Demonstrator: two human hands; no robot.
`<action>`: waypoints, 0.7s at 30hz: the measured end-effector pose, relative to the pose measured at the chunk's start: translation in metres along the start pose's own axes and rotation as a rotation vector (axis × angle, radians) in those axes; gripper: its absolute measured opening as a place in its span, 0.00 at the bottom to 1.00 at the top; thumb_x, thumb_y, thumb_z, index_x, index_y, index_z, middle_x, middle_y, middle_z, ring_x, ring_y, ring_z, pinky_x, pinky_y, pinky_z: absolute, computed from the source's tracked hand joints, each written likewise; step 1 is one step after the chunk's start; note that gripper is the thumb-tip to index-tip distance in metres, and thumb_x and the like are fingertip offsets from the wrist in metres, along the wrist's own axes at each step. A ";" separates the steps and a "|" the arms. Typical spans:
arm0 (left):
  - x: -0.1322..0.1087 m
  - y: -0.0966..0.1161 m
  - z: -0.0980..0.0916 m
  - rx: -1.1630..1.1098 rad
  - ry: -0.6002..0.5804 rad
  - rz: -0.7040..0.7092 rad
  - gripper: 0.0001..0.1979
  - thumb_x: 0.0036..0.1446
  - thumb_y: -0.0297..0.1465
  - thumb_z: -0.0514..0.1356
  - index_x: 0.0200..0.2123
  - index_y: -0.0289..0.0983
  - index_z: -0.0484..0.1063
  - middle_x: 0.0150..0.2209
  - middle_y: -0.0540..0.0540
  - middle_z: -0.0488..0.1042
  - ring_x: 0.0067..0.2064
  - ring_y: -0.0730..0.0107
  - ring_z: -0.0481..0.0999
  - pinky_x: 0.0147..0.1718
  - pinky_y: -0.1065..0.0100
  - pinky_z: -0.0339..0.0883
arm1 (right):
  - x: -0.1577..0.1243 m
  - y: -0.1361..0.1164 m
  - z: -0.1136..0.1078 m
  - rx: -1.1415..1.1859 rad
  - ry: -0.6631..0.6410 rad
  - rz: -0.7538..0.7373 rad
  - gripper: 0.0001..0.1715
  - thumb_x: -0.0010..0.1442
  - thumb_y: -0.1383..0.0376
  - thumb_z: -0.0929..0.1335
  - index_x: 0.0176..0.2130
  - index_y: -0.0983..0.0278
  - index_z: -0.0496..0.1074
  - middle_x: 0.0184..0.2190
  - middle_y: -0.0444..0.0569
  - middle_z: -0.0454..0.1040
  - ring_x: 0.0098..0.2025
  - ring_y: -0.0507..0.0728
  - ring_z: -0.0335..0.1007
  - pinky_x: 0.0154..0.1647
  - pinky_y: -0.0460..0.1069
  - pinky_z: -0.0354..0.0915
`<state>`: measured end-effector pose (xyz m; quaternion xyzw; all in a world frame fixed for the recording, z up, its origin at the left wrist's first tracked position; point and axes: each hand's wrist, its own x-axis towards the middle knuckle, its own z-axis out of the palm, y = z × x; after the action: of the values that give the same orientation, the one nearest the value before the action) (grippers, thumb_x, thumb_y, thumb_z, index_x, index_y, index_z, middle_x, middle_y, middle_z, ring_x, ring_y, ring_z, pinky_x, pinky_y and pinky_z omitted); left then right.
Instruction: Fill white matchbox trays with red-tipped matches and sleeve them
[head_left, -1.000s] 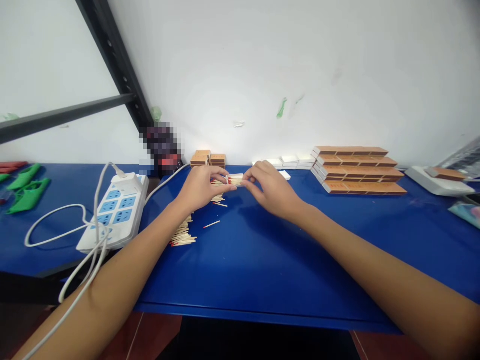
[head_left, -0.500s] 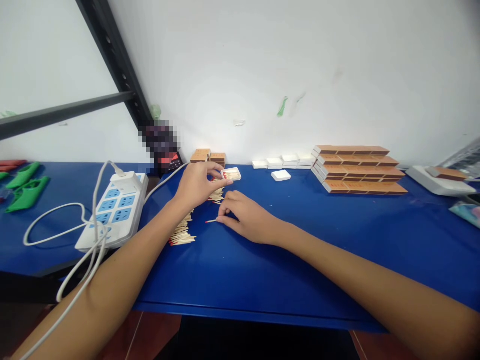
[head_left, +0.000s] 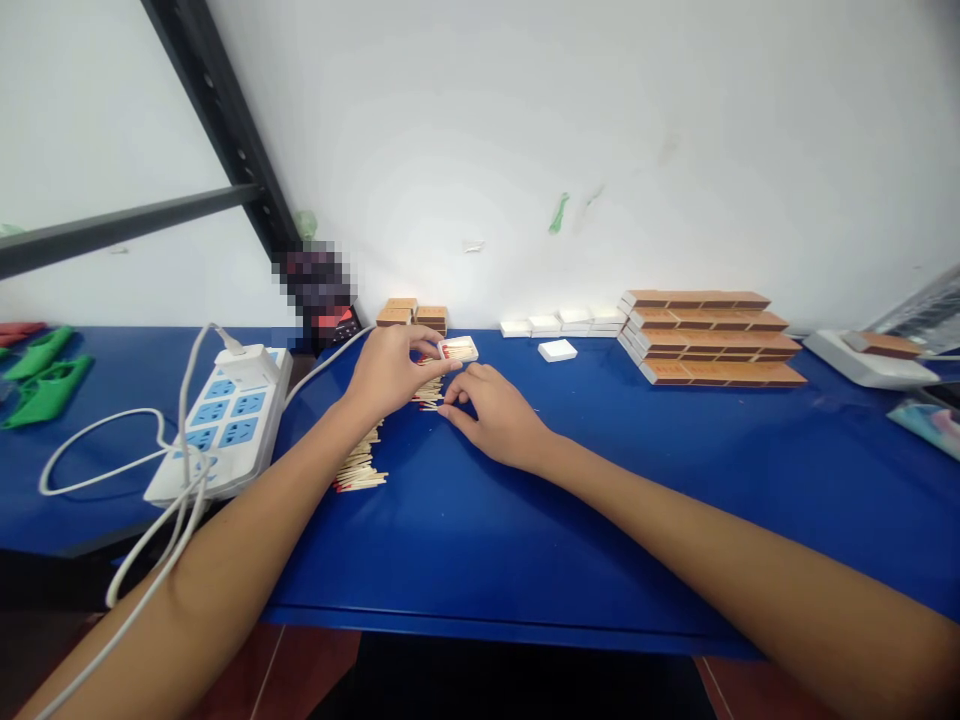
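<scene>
Small packing workshop, blue workbench (head_left: 525, 540), stacked matchboxes (head_left: 712, 340), power strip (head_left: 221, 420)

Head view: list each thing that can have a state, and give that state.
matchbox tray, open, matches inside, pinched by the left hand
right hand, palm down beside the loose matches; grip unclear
power strip, one plug in
brown matchboxes, closed, stacked

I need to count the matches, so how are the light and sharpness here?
Head view: bright, even light, only a soft shadow under the right hand; the matches beside the left arm look small and soft; a patch at the wall is pixelated.
</scene>
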<state>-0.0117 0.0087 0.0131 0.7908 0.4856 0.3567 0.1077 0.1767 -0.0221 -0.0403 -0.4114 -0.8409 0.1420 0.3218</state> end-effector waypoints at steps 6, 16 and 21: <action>0.002 -0.003 0.000 0.000 -0.005 -0.007 0.19 0.54 0.47 0.74 0.41 0.40 0.82 0.36 0.46 0.87 0.44 0.52 0.86 0.48 0.58 0.75 | 0.003 -0.001 0.000 -0.061 -0.063 -0.014 0.10 0.71 0.67 0.69 0.35 0.63 0.70 0.39 0.51 0.73 0.43 0.59 0.66 0.48 0.56 0.64; 0.003 -0.005 -0.002 -0.067 -0.126 0.023 0.21 0.51 0.45 0.76 0.43 0.39 0.83 0.37 0.44 0.87 0.42 0.55 0.86 0.41 0.62 0.75 | 0.011 0.031 -0.059 -0.042 0.045 -0.054 0.06 0.72 0.65 0.66 0.39 0.62 0.71 0.40 0.52 0.72 0.43 0.60 0.68 0.46 0.55 0.65; 0.000 0.001 -0.001 -0.176 -0.217 0.030 0.22 0.49 0.44 0.77 0.44 0.40 0.84 0.38 0.46 0.87 0.40 0.58 0.85 0.40 0.64 0.75 | 0.013 0.041 -0.063 -0.092 0.054 -0.046 0.06 0.71 0.65 0.66 0.39 0.62 0.71 0.40 0.52 0.71 0.43 0.60 0.68 0.46 0.55 0.65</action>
<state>-0.0115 0.0079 0.0138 0.8193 0.4260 0.3119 0.2235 0.2365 0.0121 -0.0084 -0.4101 -0.8467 0.0849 0.3282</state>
